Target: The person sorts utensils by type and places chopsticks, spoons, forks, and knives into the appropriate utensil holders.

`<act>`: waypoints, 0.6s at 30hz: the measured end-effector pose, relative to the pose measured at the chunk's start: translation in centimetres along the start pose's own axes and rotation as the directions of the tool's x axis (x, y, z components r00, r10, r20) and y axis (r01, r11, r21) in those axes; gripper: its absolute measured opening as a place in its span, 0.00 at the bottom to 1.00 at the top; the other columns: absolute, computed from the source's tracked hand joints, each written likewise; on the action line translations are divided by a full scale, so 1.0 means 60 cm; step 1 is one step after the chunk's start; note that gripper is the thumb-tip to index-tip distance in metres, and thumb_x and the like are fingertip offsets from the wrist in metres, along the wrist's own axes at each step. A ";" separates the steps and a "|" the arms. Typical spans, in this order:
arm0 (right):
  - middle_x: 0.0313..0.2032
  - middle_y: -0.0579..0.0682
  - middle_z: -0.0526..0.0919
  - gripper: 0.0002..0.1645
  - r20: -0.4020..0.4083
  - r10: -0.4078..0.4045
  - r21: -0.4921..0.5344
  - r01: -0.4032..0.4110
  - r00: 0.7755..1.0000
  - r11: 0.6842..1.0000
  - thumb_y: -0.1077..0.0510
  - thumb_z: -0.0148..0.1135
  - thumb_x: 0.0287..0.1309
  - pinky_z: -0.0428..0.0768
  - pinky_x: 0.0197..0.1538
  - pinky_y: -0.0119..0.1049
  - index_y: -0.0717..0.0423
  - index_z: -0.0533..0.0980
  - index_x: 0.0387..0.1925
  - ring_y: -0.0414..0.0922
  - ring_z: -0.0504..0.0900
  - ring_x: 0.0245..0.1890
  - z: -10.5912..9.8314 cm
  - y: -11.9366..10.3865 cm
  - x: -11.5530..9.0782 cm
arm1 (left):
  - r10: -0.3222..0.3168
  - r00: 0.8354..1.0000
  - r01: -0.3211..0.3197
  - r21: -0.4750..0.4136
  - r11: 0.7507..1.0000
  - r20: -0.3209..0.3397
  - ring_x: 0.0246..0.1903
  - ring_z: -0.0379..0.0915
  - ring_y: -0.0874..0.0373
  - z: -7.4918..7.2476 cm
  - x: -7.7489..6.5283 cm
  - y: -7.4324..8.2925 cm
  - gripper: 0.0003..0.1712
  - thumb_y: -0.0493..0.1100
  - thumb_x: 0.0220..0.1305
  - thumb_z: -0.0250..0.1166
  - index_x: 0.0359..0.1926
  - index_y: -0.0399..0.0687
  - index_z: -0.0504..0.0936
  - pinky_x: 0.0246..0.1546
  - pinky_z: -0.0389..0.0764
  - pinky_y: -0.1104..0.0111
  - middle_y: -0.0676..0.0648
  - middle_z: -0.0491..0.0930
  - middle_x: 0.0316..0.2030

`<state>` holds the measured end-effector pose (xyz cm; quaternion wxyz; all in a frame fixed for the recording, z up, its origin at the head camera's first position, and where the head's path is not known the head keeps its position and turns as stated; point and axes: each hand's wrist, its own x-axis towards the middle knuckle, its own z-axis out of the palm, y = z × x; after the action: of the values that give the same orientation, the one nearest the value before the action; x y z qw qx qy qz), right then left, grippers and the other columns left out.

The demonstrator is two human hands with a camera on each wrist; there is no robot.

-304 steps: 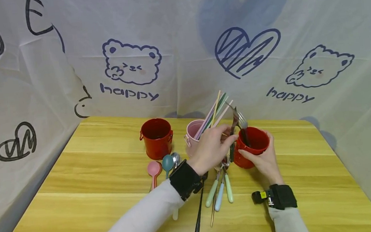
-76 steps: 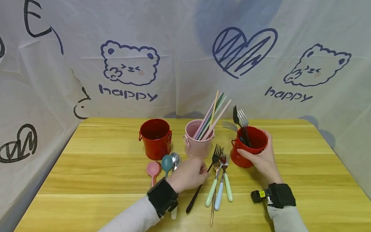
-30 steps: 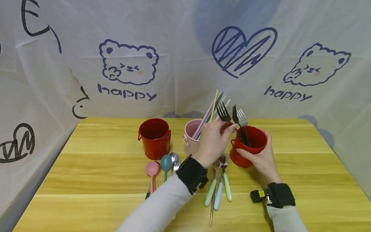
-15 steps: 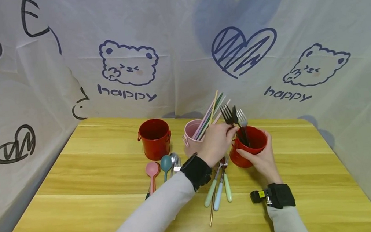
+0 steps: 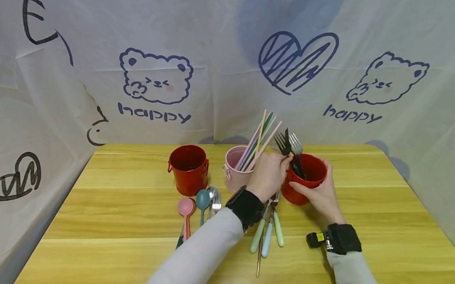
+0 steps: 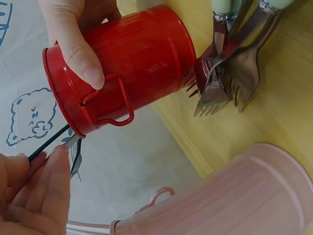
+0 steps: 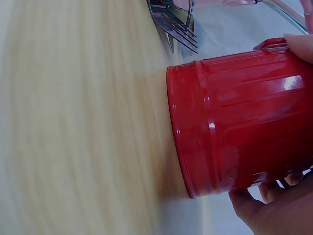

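Note:
In the head view, my left hand (image 5: 268,174) pinches a black fork (image 5: 282,142), tines up, at the left rim of the right-hand red bucket (image 5: 293,195). The left wrist view shows thumb and fingertips (image 6: 58,161) close outside the mouth, with a dark handle running into it. My right hand (image 5: 324,194) grips that bucket from the right, thumb on its front. A silver fork (image 5: 296,144) and other dark cutlery lean inside. Just left of my left hand, a pink bucket (image 5: 236,179) holds several straws (image 5: 258,144).
Several forks with green and blue handles (image 5: 265,242) lie in front of the buckets. Left of my forearm are a pink spoon (image 5: 186,206), a teal spoon (image 5: 203,200) and a silver fork (image 5: 216,201). Another red bucket (image 5: 190,179) stands at the back left of the wooden table (image 5: 115,201).
My left hand has picked the black fork off the table, carried it right to the red bucket and lowered it slightly at the rim. My right hand keeps its grip on the bucket.

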<state>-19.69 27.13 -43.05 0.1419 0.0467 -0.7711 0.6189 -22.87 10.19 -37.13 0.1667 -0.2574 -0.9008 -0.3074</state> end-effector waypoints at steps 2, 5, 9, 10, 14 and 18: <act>0.63 0.59 0.63 0.54 0.001 0.000 0.001 0.000 1.000 1.000 0.68 0.72 0.42 0.63 0.61 0.55 0.62 0.49 0.66 0.55 0.62 0.61 0.000 -0.001 0.000 | -0.016 0.999 0.015 0.015 1.000 0.039 0.20 0.69 0.59 0.001 -0.001 0.001 0.18 0.47 0.70 0.54 0.25 0.46 0.80 0.24 0.68 0.69 0.53 0.67 0.14; 0.63 0.58 0.63 0.54 0.006 0.004 0.003 -0.004 1.000 1.000 0.67 0.72 0.43 0.62 0.61 0.56 0.62 0.49 0.66 0.55 0.61 0.61 0.000 -0.002 0.000 | -0.041 0.994 0.038 0.035 0.999 0.103 0.20 0.69 0.59 0.000 -0.003 0.001 0.20 0.48 0.71 0.52 0.23 0.47 0.79 0.24 0.69 0.69 0.52 0.67 0.14; 0.63 0.58 0.63 0.54 0.007 0.008 -0.001 -0.008 1.000 1.000 0.67 0.72 0.43 0.62 0.61 0.56 0.61 0.49 0.67 0.54 0.61 0.61 0.000 -0.001 0.000 | -0.072 0.985 0.072 0.005 0.997 0.155 0.20 0.68 0.60 -0.001 -0.008 -0.003 0.20 0.49 0.72 0.51 0.25 0.48 0.80 0.24 0.70 0.70 0.53 0.69 0.15; 0.63 0.58 0.64 0.54 0.006 0.009 -0.003 -0.009 1.000 1.000 0.67 0.72 0.43 0.62 0.61 0.55 0.61 0.49 0.67 0.54 0.61 0.61 0.000 -0.001 0.000 | -0.078 0.984 0.079 -0.001 0.997 0.161 0.20 0.69 0.61 -0.001 -0.009 -0.004 0.20 0.48 0.72 0.51 0.26 0.48 0.81 0.25 0.70 0.70 0.54 0.70 0.16; 0.63 0.58 0.64 0.54 0.000 0.008 -0.006 -0.008 1.000 1.000 0.67 0.72 0.43 0.62 0.61 0.55 0.61 0.49 0.67 0.54 0.61 0.61 0.000 0.000 0.000 | -0.087 0.981 0.091 -0.017 0.996 0.172 0.22 0.70 0.61 -0.002 -0.016 -0.008 0.16 0.47 0.70 0.53 0.32 0.47 0.83 0.27 0.73 0.70 0.54 0.73 0.20; 0.63 0.58 0.64 0.54 0.001 0.006 -0.002 -0.006 1.000 1.000 0.67 0.72 0.43 0.63 0.61 0.54 0.61 0.49 0.67 0.54 0.61 0.61 0.000 -0.001 -0.001 | -0.064 0.978 0.071 -0.030 0.997 0.200 0.22 0.71 0.60 -0.007 -0.025 -0.013 0.11 0.43 0.67 0.56 0.33 0.45 0.83 0.26 0.73 0.71 0.53 0.75 0.22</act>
<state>-19.63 27.11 -42.98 0.1396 0.0444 -0.7720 0.6185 -22.05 8.87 -37.87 0.0607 -0.2591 -0.9153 -0.3024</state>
